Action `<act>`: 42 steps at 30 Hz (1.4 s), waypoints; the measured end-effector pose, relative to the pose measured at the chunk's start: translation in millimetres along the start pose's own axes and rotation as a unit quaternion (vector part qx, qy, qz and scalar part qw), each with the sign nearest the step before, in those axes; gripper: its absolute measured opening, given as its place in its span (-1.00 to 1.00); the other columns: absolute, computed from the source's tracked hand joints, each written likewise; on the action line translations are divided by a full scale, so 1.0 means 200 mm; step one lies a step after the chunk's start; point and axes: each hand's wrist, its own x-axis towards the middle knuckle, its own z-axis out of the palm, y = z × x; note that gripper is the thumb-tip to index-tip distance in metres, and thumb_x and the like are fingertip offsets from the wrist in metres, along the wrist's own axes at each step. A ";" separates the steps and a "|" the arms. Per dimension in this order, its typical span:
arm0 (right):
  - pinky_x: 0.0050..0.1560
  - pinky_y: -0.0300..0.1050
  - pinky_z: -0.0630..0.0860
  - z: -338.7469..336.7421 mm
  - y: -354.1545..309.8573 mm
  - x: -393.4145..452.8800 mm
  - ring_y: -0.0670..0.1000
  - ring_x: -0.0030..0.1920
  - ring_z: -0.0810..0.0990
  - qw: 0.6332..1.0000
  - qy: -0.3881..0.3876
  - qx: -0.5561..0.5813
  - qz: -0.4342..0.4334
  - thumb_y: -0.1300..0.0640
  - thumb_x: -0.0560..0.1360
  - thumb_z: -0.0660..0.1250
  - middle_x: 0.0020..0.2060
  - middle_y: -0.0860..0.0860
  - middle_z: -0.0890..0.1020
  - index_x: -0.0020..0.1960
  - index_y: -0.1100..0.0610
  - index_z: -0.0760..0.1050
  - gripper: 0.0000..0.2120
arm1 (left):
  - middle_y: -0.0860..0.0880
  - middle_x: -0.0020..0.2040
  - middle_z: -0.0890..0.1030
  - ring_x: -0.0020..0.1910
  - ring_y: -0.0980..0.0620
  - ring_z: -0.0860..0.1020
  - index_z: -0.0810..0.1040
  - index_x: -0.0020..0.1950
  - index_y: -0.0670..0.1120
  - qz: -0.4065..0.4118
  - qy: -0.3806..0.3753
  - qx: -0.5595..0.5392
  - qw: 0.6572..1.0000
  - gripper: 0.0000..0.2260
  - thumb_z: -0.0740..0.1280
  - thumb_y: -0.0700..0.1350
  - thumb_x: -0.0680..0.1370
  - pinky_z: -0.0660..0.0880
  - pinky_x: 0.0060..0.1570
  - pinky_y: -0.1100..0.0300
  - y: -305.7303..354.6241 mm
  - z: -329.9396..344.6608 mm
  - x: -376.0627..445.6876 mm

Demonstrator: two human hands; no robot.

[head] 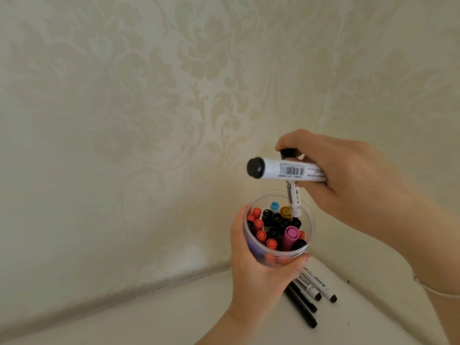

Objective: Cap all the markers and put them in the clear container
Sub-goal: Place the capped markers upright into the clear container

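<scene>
My left hand (256, 267) grips the clear container (308, 235), lifted off the table (174, 310) and packed with capped markers. My right hand (348, 185) clutches two white markers (291, 169), black-capped; one points down into the container. Four more lie on the table.

"MARKER" printed on the barrel of a white marker (306, 285) lying on the bench (174, 310). Barcode on the horizontal held marker (288, 170); its digits and small print illegible.

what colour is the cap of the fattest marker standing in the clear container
Pink, on the thick marker in the clear plastic container; the head view shows it.
</scene>
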 end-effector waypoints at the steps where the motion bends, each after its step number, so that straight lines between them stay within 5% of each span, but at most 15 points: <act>1: -0.68 -0.10 0.36 0.00 0.01 -0.01 0.02 -0.55 0.44 1.000 0.003 0.004 0.003 0.28 0.37 0.20 -0.39 -0.04 0.55 0.03 0.16 0.49 -0.75 | 0.09 0.32 0.45 0.35 0.05 0.45 0.26 0.44 -0.08 0.001 0.001 -0.001 1.000 -0.07 0.65 -0.19 0.16 0.48 0.27 0.03 0.00 0.00 0.00; 7: -0.49 -0.04 0.53 -0.01 -0.03 -0.02 0.01 -0.35 0.62 0.987 0.061 0.148 0.012 0.16 0.47 0.13 -0.14 -0.12 0.62 0.17 0.06 0.37 -0.72 | 0.01 0.33 0.44 0.35 0.02 0.45 0.26 0.44 -0.11 0.000 -0.009 0.009 1.000 -0.05 0.66 -0.24 0.16 0.50 0.25 0.02 -0.01 -0.01 0.01; 12: -0.42 -0.12 0.44 0.07 0.00 -0.04 -0.03 -0.44 0.54 0.995 0.030 0.096 0.013 0.29 0.39 0.27 -0.26 -0.24 0.48 0.13 0.04 0.41 -0.65 | 0.03 0.32 0.45 0.35 0.05 0.44 0.26 0.44 -0.11 0.000 -0.018 0.011 1.000 -0.05 0.66 -0.26 0.15 0.50 0.25 0.09 -0.01 0.00 0.00; 15: -0.41 -0.16 0.46 0.10 0.03 -0.07 -0.04 -0.41 0.57 0.996 0.027 0.078 0.027 0.29 0.41 0.28 -0.24 -0.16 0.57 0.14 0.10 0.46 -0.69 | 0.05 0.32 0.44 0.34 0.06 0.44 0.25 0.43 -0.12 0.006 -0.019 0.005 1.000 -0.05 0.66 -0.30 0.15 0.50 0.23 0.15 0.00 0.00 0.01; 17: -0.36 -0.24 0.52 0.08 0.04 -0.07 -0.07 -0.28 0.63 0.985 0.074 0.147 0.047 0.32 0.46 0.24 -0.15 -0.08 0.64 0.16 0.07 0.46 -0.69 | 0.03 0.32 0.44 0.34 0.07 0.45 0.25 0.43 -0.11 0.006 -0.022 -0.006 1.000 -0.06 0.65 -0.32 0.15 0.50 0.22 0.19 0.01 0.01 0.02; 21: -0.31 -0.05 0.59 0.00 0.02 -0.05 0.00 -0.20 0.66 0.932 0.161 0.320 0.058 0.17 0.59 0.18 -0.12 -0.11 0.63 0.13 -0.04 0.41 -0.83 | 0.05 0.32 0.44 0.33 0.10 0.45 0.25 0.43 -0.07 0.006 -0.019 0.002 1.000 -0.06 0.65 -0.27 0.16 0.50 0.23 0.18 0.02 0.00 0.02; 27: -0.38 -0.12 0.57 0.06 0.00 -0.06 -0.06 -0.23 0.65 0.983 0.081 0.162 0.041 0.14 0.52 0.15 -0.11 0.00 0.65 0.18 0.15 0.43 -0.73 | 0.13 0.29 0.46 0.31 0.14 0.46 0.26 0.43 -0.06 0.006 -0.019 0.001 1.000 -0.05 0.66 -0.29 0.15 0.50 0.20 0.24 0.02 0.00 0.03; 32: -0.66 -0.11 0.41 0.14 -0.03 -0.07 0.02 -0.54 0.49 0.999 0.032 0.017 -0.006 0.09 0.54 0.11 -0.30 -0.02 0.60 0.07 0.15 0.49 -0.76 | 0.03 0.29 0.48 0.30 0.04 0.49 0.27 0.42 -0.11 0.039 -0.024 0.036 0.998 -0.08 0.67 -0.13 0.17 0.50 0.24 0.13 0.04 -0.01 0.03; 38: -0.48 -0.06 0.48 0.20 0.00 -0.11 -0.03 -0.31 0.50 0.993 -0.032 0.084 0.080 0.09 0.42 0.12 -0.02 -0.09 0.43 -0.08 0.09 0.56 -0.75 | -0.04 0.33 0.44 0.33 -0.01 0.46 0.24 0.44 -0.17 0.072 -0.016 0.054 0.996 -0.06 0.67 -0.10 0.18 0.47 0.27 0.07 0.06 -0.02 0.05; 42: -0.55 -0.08 0.42 0.20 -0.03 -0.11 -0.02 -0.45 0.42 0.991 -0.066 0.040 0.113 0.20 0.41 0.21 -0.29 -0.16 0.45 -0.20 0.05 0.56 -0.84 | -0.08 0.31 0.45 0.32 -0.03 0.47 0.26 0.42 -0.22 0.082 -0.011 0.082 0.993 -0.05 0.69 -0.09 0.16 0.48 0.25 0.10 0.04 -0.02 0.06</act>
